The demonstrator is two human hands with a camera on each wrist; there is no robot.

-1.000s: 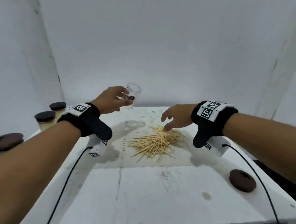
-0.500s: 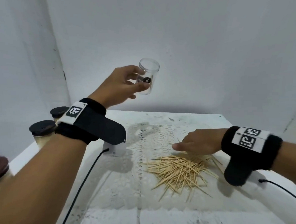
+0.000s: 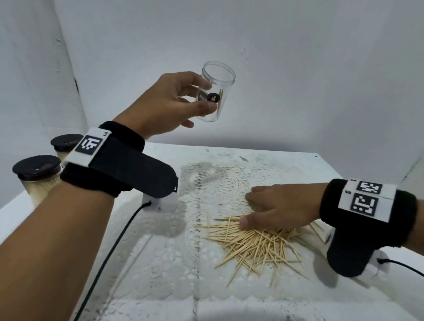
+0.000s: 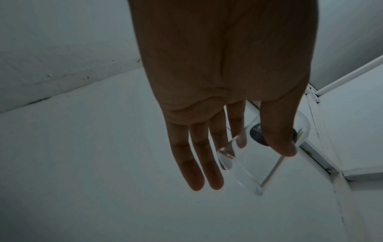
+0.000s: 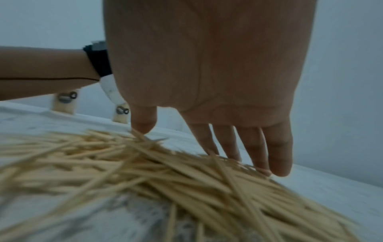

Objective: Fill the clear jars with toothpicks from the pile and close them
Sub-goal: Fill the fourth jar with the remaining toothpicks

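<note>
Our left hand [image 3: 163,106] has the clear jar [image 3: 215,95] up in the air, well above the worktop [image 3: 240,312], near the back wall. Jar is tilted, open mouth up and toward the wall. Thumb sits on the jar's round dark sticker [image 3: 213,97], index and middle fingers [image 4: 236,129] wrap the far side; the left wrist view shows ring and little finger hanging straight, off the glass. One toothpick [image 4: 271,172] leans inside the jar, maybe a second, hard to tell through the glass.

Our right hand [image 3: 280,205] is palm down on the far edge of the toothpick pile [image 3: 258,244]. Fingers [image 5: 275,157] nearly straight and close together, tips touching the sticks; thumb tip [image 5: 143,124] touches the pile's left side. We can't see any stick actually pinched. The right wrist view is motion-blurred.

The pile lies on a lace mat [image 3: 208,190] mid-worktop, sticks fanned out toward us and to the right.

Two filled jars [image 3: 39,180] with dark lids stand at the worktop's left edge, partly behind our left wrist band. Both wrists carry black bands with printed marker tags and cabled white camera units.
</note>
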